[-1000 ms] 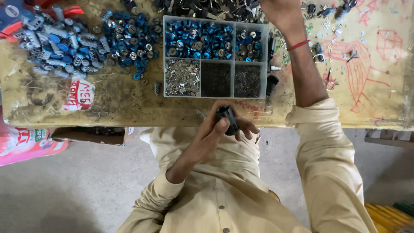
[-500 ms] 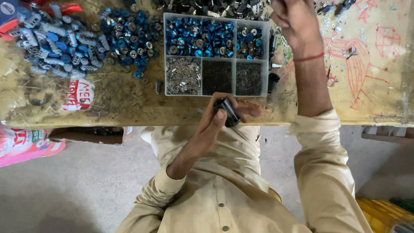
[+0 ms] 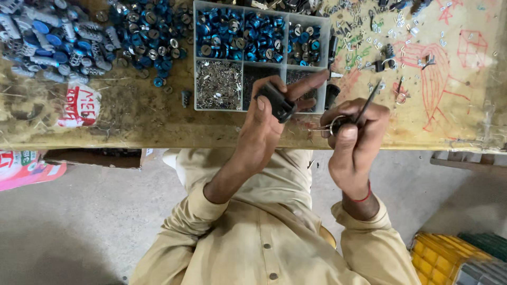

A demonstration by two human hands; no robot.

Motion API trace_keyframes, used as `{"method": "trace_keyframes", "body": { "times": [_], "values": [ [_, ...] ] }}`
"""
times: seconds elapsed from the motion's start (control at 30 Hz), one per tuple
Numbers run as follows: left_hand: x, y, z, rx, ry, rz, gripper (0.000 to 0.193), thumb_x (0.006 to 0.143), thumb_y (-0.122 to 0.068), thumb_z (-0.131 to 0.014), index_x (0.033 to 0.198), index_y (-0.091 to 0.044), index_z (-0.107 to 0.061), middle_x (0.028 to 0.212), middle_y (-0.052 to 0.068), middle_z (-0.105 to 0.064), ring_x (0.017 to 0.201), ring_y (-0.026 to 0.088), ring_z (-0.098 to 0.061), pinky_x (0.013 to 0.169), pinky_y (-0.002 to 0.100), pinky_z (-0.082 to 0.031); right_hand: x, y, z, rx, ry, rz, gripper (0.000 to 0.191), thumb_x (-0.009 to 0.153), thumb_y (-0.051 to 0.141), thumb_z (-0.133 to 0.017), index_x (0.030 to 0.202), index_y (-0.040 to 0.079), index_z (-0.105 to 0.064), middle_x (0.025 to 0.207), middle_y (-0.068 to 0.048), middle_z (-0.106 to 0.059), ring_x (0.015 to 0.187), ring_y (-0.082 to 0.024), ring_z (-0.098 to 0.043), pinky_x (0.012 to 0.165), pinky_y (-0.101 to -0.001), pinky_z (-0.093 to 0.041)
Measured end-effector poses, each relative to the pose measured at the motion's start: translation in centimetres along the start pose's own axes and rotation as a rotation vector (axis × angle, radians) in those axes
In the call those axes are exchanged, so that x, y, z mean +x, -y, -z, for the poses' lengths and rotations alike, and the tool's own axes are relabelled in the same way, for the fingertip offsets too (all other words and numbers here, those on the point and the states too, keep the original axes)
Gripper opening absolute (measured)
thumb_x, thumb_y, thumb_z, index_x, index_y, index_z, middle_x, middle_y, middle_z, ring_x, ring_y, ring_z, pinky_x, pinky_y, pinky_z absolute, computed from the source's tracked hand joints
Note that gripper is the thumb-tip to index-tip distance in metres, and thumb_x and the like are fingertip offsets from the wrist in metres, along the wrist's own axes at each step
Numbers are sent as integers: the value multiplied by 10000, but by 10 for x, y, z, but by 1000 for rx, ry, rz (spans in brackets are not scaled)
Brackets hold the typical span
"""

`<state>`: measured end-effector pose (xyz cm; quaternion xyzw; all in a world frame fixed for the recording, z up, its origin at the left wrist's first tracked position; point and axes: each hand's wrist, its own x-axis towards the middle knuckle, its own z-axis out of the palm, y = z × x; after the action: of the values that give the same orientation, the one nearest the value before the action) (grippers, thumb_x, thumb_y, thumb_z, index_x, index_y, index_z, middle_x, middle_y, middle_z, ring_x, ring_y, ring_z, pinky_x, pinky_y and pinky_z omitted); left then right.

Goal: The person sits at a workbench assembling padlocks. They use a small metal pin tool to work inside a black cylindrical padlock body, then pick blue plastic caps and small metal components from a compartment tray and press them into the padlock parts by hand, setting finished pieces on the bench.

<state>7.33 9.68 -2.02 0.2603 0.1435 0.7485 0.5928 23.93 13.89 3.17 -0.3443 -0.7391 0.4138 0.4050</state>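
Where a scuffed, paint-scrawled wooden counter (image 3: 132, 116) runs above a bare concrete floor (image 3: 79, 221), loose grey and blue cylinders (image 3: 47, 37) lie heaped at left beside a grey compartment tray (image 3: 240, 63) of blue caps and small metal parts. The left hand (image 3: 264, 126), fingers clenched, grips a small black block (image 3: 275, 101) over the tray's near edge, its long axis slanting from upper left to lower right. The right hand (image 3: 354, 137) pinches a thin dark rod (image 3: 368, 101) angled up to the right, with a metal ring (image 3: 336, 125) just beside it
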Motion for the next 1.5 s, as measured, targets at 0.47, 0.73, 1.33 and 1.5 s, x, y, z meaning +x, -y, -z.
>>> {"method": "trace_keyframes", "body": {
  "times": [0.47, 0.73, 1.33, 1.5],
  "values": [
    [-10, 7, -20, -96, 11, 5, 432, 1136, -603, -451, 1298, -203, -432, 1613, 266, -417, 1389, 340, -495, 1226, 468, -337, -25, 0, -42, 432, -149, -89, 188, 1196, 202, -448, 1352, 113, -395, 1120, -138, -620, 584, -35, -343, 539, -191, -278],
    [-11, 3, -12, -109, 4, 7, 430, 1131, -613, -430, 1294, -219, -484, 1614, 242, -422, 1458, 354, -442, 1243, 504, -310, -34, -8, -44, 562, -272, 8, 246, 1150, 155, -581, 1261, 153, -362, 1208, -185, -607, 617, -69, -411, 522, -178, -327],
    [-16, 1, -20, -123, 26, 108, 460, 1117, -633, -461, 1269, -200, -466, 1554, 297, -467, 1408, 350, -460, 1192, 466, -363, -61, -19, -5, 188, -131, -108, 397, 889, -57, -825, 1244, -46, -648, 1228, -119, -709, 915, -96, -712, 676, -203, -567],
    [-19, -1, -24, -152, -15, 134, 462, 1091, -624, -483, 1283, -206, -442, 1571, 291, -430, 1464, 363, -441, 1244, 504, -352, -68, -21, -13, 47, -173, -93, 352, 870, -79, -862, 1183, -37, -706, 1021, -74, -702, 675, 8, -476, 606, -191, -484]
  ]
}}
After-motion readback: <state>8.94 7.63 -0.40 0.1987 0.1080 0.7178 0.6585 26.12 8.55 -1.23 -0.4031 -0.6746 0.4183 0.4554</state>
